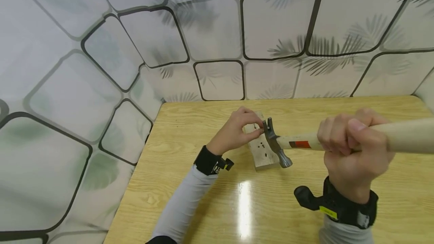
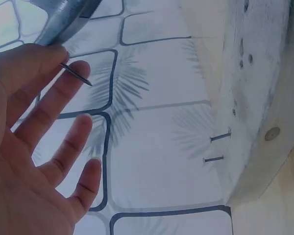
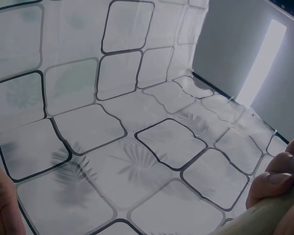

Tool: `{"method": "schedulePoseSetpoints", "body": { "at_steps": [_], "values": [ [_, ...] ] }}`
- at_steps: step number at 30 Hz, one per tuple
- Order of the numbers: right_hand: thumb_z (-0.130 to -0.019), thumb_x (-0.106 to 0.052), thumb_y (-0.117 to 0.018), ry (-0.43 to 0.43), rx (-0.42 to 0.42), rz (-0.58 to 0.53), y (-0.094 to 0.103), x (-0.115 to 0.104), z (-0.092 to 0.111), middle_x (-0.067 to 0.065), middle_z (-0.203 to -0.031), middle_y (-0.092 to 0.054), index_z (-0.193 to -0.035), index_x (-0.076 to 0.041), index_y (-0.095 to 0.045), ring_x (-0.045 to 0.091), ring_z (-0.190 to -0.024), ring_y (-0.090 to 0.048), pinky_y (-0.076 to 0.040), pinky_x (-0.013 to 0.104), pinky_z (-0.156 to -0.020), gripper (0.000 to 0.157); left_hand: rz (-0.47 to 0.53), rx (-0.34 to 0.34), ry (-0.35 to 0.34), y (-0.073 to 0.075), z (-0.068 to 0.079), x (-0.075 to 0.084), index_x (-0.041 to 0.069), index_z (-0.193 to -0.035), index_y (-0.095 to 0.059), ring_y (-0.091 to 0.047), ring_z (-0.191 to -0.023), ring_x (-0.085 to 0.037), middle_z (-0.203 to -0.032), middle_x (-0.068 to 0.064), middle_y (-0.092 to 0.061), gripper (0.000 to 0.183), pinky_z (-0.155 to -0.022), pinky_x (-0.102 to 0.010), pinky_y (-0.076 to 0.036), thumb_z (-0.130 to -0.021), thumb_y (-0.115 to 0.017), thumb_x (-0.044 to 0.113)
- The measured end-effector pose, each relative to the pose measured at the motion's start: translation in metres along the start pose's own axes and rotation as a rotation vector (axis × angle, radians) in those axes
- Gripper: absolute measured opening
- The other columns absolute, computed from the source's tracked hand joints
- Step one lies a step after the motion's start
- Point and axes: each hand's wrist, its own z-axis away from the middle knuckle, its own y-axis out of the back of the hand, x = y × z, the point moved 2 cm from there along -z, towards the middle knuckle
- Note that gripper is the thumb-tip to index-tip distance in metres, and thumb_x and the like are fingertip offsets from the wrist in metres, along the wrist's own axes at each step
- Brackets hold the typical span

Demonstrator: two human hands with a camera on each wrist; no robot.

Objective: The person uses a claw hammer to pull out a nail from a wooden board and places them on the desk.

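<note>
My right hand (image 1: 356,150) grips the pale wooden handle of a claw hammer (image 1: 271,138), its metal head beside my left hand. Between thumb and forefinger, my left hand (image 1: 239,129) pinches a nail (image 2: 77,75), point away from the palm; the other fingers are spread. The hammer head (image 2: 68,22) is close to those fingertips in the left wrist view. Below lies a whitish wooden block (image 1: 262,153) with several dark holes or marks. Two nails (image 2: 219,137) stick out of the block in that view. At the right wrist view's lower right, fingers (image 3: 274,183) wrap the handle.
The block lies on a light wood-grain table (image 1: 176,183) that reflects a bright light. A patterned sheet (image 1: 217,29) with dark outlines and leaf prints rises behind the table and along its left side. A lit tube (image 3: 262,63) shows in the right wrist view.
</note>
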Motion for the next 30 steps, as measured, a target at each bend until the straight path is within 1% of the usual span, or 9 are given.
{"method": "schedulePoseSetpoints", "body": {
  "at_steps": [2, 5, 12, 14, 16, 18, 21, 26, 30],
  "values": [
    [-0.078, 0.014, -0.033, -0.01, -0.017, -0.008, 0.0, 0.0, -0.001, -0.001, -0.046, -0.026, -0.057, -0.006, -0.019, 0.007, -0.039, -0.027, -0.022, 0.018, -0.039, 0.032, -0.018, 0.005, -0.004, 0.002, -0.002, 0.0, 0.016, -0.098, -0.077, -0.052, -0.106, -0.015, -0.1, 0.006, -0.072, 0.004, -0.094, -0.03, -0.041, -0.096, -0.073, 0.017],
    [-0.08, 0.014, -0.032, -0.031, -0.045, -0.013, 0.0, 0.001, 0.0, -0.001, -0.047, -0.026, -0.058, -0.005, -0.019, 0.007, -0.04, -0.027, -0.022, 0.018, -0.039, 0.032, -0.036, 0.043, -0.005, 0.007, -0.005, 0.001, 0.016, -0.099, -0.078, -0.051, -0.103, -0.014, -0.098, 0.007, -0.073, 0.006, -0.09, -0.028, -0.043, -0.095, -0.074, 0.018],
    [-0.084, 0.015, -0.031, -0.068, -0.091, 0.027, 0.0, 0.002, 0.003, 0.0, -0.049, -0.027, -0.059, -0.004, -0.021, 0.007, -0.042, -0.029, -0.022, 0.019, -0.04, 0.034, -0.051, 0.221, -0.032, 0.022, -0.007, 0.005, 0.016, -0.104, -0.08, -0.052, -0.103, -0.016, -0.102, 0.005, -0.074, 0.012, -0.092, -0.03, -0.043, -0.095, -0.073, 0.02],
    [-0.084, 0.015, -0.031, -0.071, -0.092, 0.033, -0.001, 0.002, 0.003, 0.0, -0.049, -0.026, -0.059, -0.005, -0.02, 0.007, -0.042, -0.028, -0.022, 0.019, -0.04, 0.034, -0.057, 0.266, -0.023, 0.025, -0.004, 0.004, 0.014, -0.104, -0.08, -0.053, -0.101, -0.017, -0.103, 0.003, -0.073, 0.012, -0.09, -0.03, -0.044, -0.095, -0.074, 0.019],
    [-0.084, 0.016, -0.03, -0.081, -0.089, 0.019, -0.003, 0.002, 0.003, 0.0, -0.049, -0.026, -0.06, -0.005, -0.02, 0.007, -0.042, -0.027, -0.022, 0.019, -0.04, 0.034, -0.061, 0.299, 0.008, 0.028, 0.002, 0.003, 0.013, -0.103, -0.08, -0.056, -0.101, -0.018, -0.104, 0.001, -0.073, 0.012, -0.091, -0.031, -0.045, -0.095, -0.073, 0.019],
    [-0.085, 0.016, -0.029, -0.088, -0.086, 0.002, -0.005, 0.003, 0.003, 0.0, -0.049, -0.025, -0.06, -0.005, -0.019, 0.007, -0.042, -0.026, -0.022, 0.018, -0.04, 0.034, -0.071, 0.314, 0.069, 0.03, 0.011, 0.0, 0.013, -0.103, -0.08, -0.058, -0.098, -0.017, -0.102, 0.001, -0.072, 0.012, -0.089, -0.031, -0.046, -0.096, -0.072, 0.02],
    [-0.084, 0.017, -0.029, -0.092, -0.084, -0.012, -0.007, 0.005, 0.003, -0.001, -0.049, -0.023, -0.06, -0.006, -0.018, 0.007, -0.041, -0.025, -0.022, 0.017, -0.04, 0.035, -0.07, 0.293, 0.194, 0.032, 0.027, -0.006, 0.014, -0.108, -0.078, -0.062, -0.093, -0.015, -0.1, 0.002, -0.073, 0.014, -0.084, -0.031, -0.049, -0.099, -0.069, 0.02],
    [-0.084, 0.018, -0.029, -0.086, -0.073, 0.009, -0.009, 0.008, 0.003, -0.001, -0.049, -0.022, -0.059, -0.006, -0.018, 0.007, -0.041, -0.025, -0.021, 0.017, -0.041, 0.036, -0.061, 0.204, 0.468, 0.034, 0.057, -0.025, 0.014, -0.113, -0.076, -0.062, -0.082, -0.011, -0.091, 0.003, -0.071, 0.017, -0.075, -0.032, -0.053, -0.099, -0.068, 0.018],
    [-0.085, 0.018, -0.029, -0.103, -0.057, 0.042, -0.008, 0.009, 0.003, -0.001, -0.049, -0.023, -0.06, -0.006, -0.017, 0.007, -0.041, -0.025, -0.021, 0.017, -0.04, 0.037, -0.067, 0.122, 0.677, 0.033, 0.084, -0.041, 0.007, -0.123, -0.071, -0.062, -0.072, -0.013, -0.085, 0.0, -0.071, 0.028, -0.066, -0.032, -0.051, -0.096, -0.07, 0.015]
  ]
}}
